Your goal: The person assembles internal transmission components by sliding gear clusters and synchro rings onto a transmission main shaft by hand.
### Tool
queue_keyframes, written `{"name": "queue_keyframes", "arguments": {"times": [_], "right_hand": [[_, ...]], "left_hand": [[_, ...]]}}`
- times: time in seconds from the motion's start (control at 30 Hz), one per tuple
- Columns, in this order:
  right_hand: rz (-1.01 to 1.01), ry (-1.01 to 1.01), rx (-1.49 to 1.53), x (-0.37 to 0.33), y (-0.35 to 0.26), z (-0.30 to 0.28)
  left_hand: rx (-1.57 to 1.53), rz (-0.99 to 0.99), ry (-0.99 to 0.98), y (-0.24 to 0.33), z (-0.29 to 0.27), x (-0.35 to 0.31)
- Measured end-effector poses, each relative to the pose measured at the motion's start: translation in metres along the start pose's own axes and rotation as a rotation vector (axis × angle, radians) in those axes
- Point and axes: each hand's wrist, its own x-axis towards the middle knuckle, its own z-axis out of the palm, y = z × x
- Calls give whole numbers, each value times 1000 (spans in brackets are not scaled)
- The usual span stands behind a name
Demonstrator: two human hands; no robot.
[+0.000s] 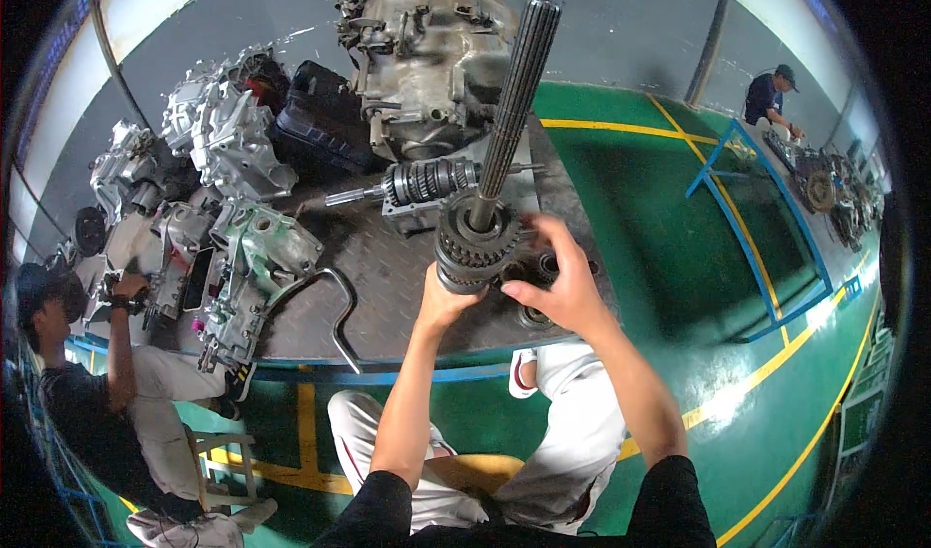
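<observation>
A long splined transmission shaft point(517, 92) stands tilted up in front of me, with a stack of gears point(477, 238) round its lower end. My left hand point(448, 301) is closed round the bottom of the stack from the near left. Beside the stack's right edge is my right hand point(565, 276), thumb and fingers apart. Its fingertips are slightly blurred, and I cannot tell whether they touch the gear teeth. Just behind lies a second geared shaft point(432, 181) on a metal housing point(412, 220). Ring-shaped parts point(535, 315) rest on the table below my right hand.
A large gearbox point(432, 63) stands at the table's back. Silver housings point(228, 131), a greenish housing point(262, 242) and a bent metal bar point(341, 315) lie to the left. A seated co-worker point(82, 393) works there. Blue frame point(766, 238) stands on the green floor, right.
</observation>
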Motion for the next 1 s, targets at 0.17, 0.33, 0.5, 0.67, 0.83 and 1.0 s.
{"name": "queue_keyframes", "arguments": {"times": [0.17,0.33,0.5,0.67,0.83,1.0], "right_hand": [[-23,-92,143,46,-25,37],[7,-200,479,61,-13,34],[-36,-171,493,67,-22,59],[-97,-96,379,67,-26,64],[13,-164,467,72,-16,65],[-39,-292,239,92,-19,45]], "left_hand": [[-9,-78,-21,4,-6,0],[-23,-102,-97,2,-14,2],[-90,-132,-65,-14,-25,0],[-141,-207,-16,-24,-29,2],[-104,-207,12,-24,-28,2],[-115,-210,4,-30,-38,6]]}}
